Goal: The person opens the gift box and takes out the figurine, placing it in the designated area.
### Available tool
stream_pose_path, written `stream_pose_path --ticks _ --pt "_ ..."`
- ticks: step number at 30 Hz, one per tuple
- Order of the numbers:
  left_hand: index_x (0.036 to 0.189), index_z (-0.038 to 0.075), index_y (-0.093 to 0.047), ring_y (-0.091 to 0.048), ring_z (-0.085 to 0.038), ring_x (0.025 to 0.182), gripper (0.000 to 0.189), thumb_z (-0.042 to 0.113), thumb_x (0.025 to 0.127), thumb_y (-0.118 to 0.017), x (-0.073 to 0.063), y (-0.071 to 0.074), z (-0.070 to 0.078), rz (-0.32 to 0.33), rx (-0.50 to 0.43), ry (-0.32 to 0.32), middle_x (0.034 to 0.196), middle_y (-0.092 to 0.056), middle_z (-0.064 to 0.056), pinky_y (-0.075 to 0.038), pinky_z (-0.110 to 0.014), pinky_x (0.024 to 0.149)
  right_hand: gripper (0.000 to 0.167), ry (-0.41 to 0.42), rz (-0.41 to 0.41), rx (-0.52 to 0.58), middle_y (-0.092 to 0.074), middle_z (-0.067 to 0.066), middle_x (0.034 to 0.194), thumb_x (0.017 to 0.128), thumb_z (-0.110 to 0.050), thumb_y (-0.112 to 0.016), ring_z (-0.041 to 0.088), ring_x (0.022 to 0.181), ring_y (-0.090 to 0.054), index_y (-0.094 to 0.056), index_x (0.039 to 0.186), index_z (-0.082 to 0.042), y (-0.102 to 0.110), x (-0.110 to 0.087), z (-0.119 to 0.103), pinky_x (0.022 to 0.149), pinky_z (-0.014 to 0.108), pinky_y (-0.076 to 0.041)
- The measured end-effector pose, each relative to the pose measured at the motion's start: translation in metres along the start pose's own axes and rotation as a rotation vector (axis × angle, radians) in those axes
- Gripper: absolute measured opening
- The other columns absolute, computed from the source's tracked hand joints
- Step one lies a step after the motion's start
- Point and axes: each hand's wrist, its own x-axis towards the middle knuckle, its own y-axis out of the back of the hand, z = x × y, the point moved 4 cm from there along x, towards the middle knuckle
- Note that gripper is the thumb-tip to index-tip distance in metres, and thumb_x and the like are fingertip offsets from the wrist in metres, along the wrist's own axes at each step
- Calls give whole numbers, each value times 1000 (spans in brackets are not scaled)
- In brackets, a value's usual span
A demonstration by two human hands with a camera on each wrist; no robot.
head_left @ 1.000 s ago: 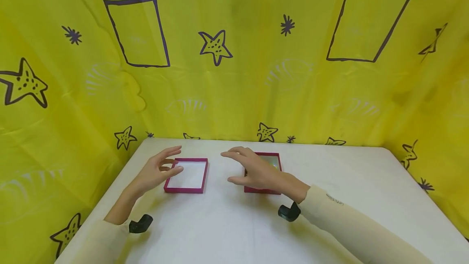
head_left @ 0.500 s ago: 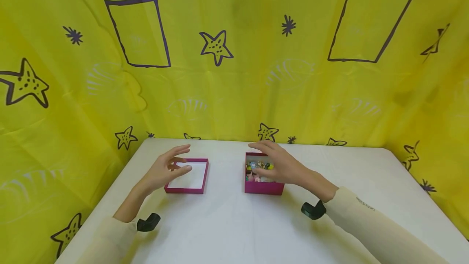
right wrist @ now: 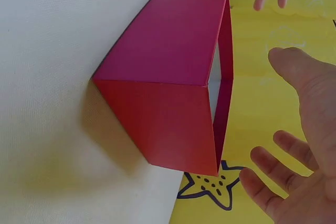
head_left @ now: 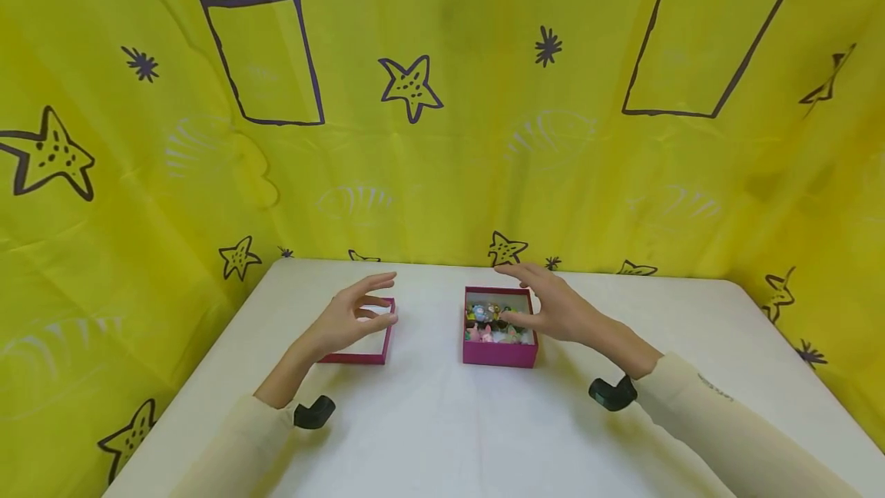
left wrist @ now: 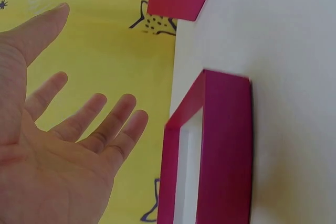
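Observation:
A deep magenta box with a white inside stands on the table right of the middle, holding several small colourful figurines. To its left lies a shallow magenta lid, hollow side up, its white inside partly covered by my left hand in the head view. That hand hovers above the lid, fingers spread and nothing in them. My right hand is held over the box's right side, fingers relaxed, thumb overlapping the figurines in the head view. In the right wrist view the box shows two outer walls, apart from the fingers.
A white-covered table spreads under everything. Yellow curtain with drawn stars encloses the back and both sides. Each wrist carries a small black device, on the left and on the right.
My right hand has moved right, uncovering the box and its figurines. My left hand has shifted right over the lid. Box and lid stay in place.

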Motion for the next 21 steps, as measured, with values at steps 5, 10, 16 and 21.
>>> stream_pose_path --ticks 5,10,16,21 --pt "155 20 -45 -60 -40 125 70 23 93 -78 14 -20 1 -34 -36 22 154 -49 -13 -52 -48 102 70 8 -3 -5 -59 16 140 87 -22 -84 30 105 -61 -52 148 -6 -1 1 3 92 50 -53" --pt "156 23 -45 -60 -37 125 70 23 94 -78 28 -41 -1 -77 -86 50 158 -45 -12 -54 -46 100 71 -20 -29 30 -61 15 135 87 -21 -85 30 96 -62 -52 148 -8 -3 2 8 76 36 -53" --pt "156 24 -44 -60 -38 126 71 21 93 -78 41 -62 -2 -138 -137 51 162 -38 -10 -53 -48 101 71 -37 -50 53 -63 15 131 87 -22 -85 31 91 -61 -52 148 -5 -4 4 11 71 33 -51" --pt "157 26 -43 -63 -34 124 73 23 93 -78 47 -72 -4 -156 -141 64 163 -37 -10 -54 -46 99 72 -46 -72 66 -63 18 130 87 -22 -85 33 90 -61 -51 147 -4 -5 7 11 73 39 -53"
